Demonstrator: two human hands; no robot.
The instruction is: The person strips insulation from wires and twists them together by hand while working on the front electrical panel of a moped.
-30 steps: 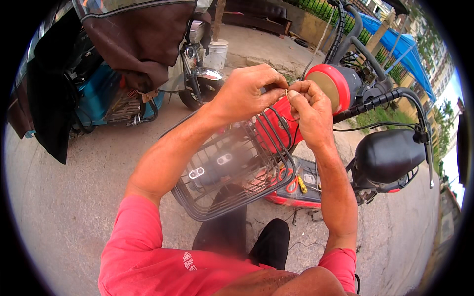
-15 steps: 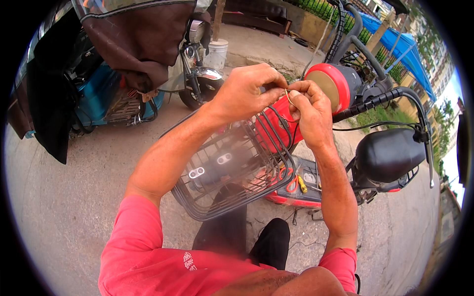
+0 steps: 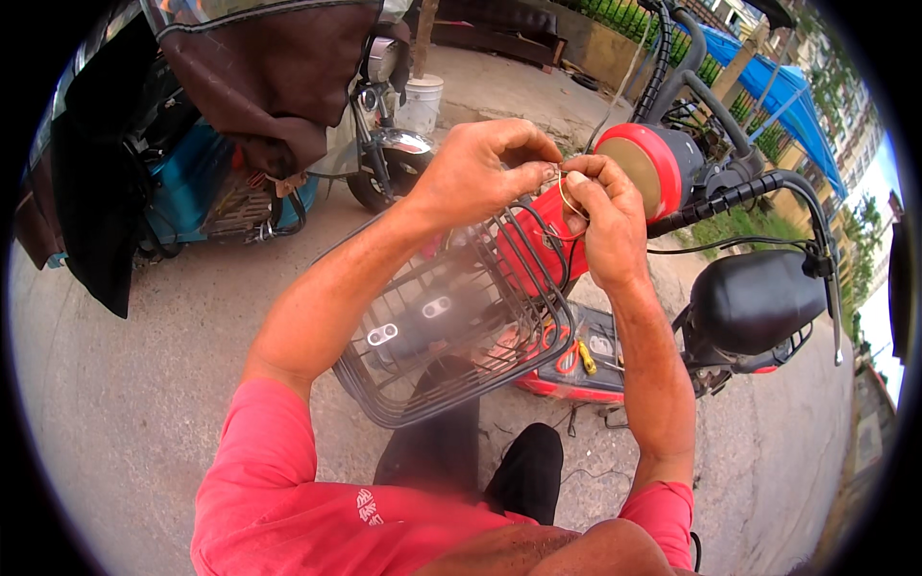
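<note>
A thin, pale yellowish wire [image 3: 565,198] curves between my two hands, over the front of a red scooter [image 3: 526,252]. My left hand [image 3: 480,175] pinches with thumb and fingertips where the wire ends, and the exact tip is too small to make out. From the other side, my right hand [image 3: 611,213] grips the wire between thumb and bent forefinger, with the fingertips of both hands nearly touching. Just below the hands is the black wire basket [image 3: 451,396]. A round red-rimmed headlamp [image 3: 634,165] sits right beside my right hand.
Orange-handled scissors [image 3: 567,359] and a yellow-handled tool [image 3: 587,357] lie on the scooter's footboard. The black seat [image 3: 759,300] and handlebar [image 3: 740,197] are to the right. A blue three-wheeler [image 3: 182,182] with a brown cover stands left, a white bucket [image 3: 420,104] behind.
My left fingers have shifted slightly, with the forefinger lifting from the thumb. More of the wire's curve shows below the fingertips. My right hand stays almost in place.
</note>
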